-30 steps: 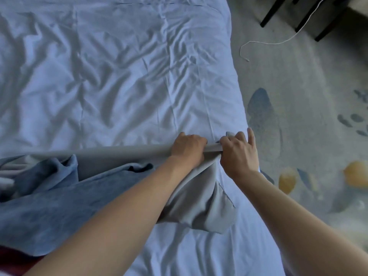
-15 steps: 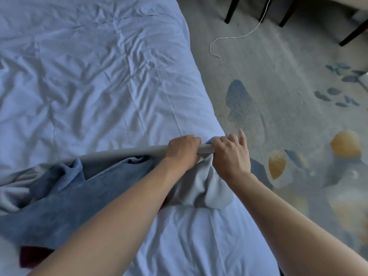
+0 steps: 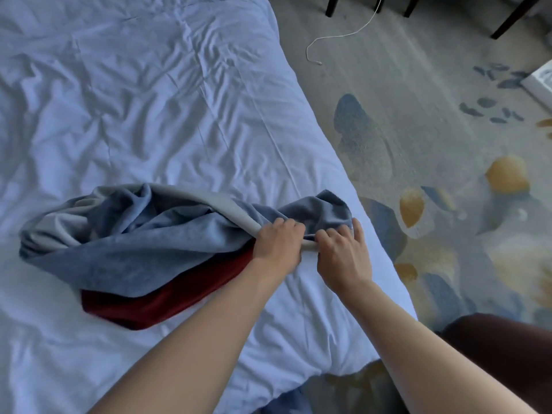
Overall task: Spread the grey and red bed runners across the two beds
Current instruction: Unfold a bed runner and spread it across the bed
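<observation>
The grey runner (image 3: 143, 234) lies bunched in a loose heap on the bed (image 3: 149, 100), near its right edge, with the red runner (image 3: 155, 300) partly under it and showing along the heap's near side. Both hands grip one pale hemmed edge of the grey runner, close together but not touching: the left hand (image 3: 277, 243) has its fingers curled over the hem, and the right hand (image 3: 343, 258), just beside it toward the bed's right edge, pinches the same hem with bent fingers. The bed's white cover is creased all over. Beyond the right edge lies a patterned carpet (image 3: 433, 130), with a thin white cord (image 3: 346, 34) and dark chair legs (image 3: 331, 4) at the far side.
</observation>
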### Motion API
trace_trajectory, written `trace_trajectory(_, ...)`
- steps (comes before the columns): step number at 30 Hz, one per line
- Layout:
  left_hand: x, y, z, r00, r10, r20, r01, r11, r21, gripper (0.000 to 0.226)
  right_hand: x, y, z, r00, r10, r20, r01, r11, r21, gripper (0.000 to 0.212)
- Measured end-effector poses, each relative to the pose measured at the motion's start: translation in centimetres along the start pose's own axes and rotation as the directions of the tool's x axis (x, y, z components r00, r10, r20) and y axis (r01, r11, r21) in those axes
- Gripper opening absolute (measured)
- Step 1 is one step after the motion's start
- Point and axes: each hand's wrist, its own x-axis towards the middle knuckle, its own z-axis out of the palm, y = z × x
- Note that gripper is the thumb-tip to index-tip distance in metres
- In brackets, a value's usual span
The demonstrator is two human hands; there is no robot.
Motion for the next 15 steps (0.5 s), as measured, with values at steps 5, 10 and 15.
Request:
trace_trajectory(5,-5.1,0.9,3.3,0.999,0.039,-0.023,-0.038,0.998,0.054,0.017,-5.6,-1.7,3.8,1.0,0.015,-0.016,-0.015,1.0,0.024,0.014)
trace_trajectory(10,-9.1,1.7,7.4,0.996,0.065,0.055,-0.07,0.994,0.082,0.023,-10.4,-2.5,7.5,0.992,0.063,0.107,-0.065,0.998,0.017,0.016)
trace_trajectory(15,-9.4,2.7,6.5,0.992,0.094,0.086,-0.096,0.995,0.026,0.029,-10.9,-1.7,7.0,0.995,0.07,0.064,-0.075,0.994,0.077,0.011)
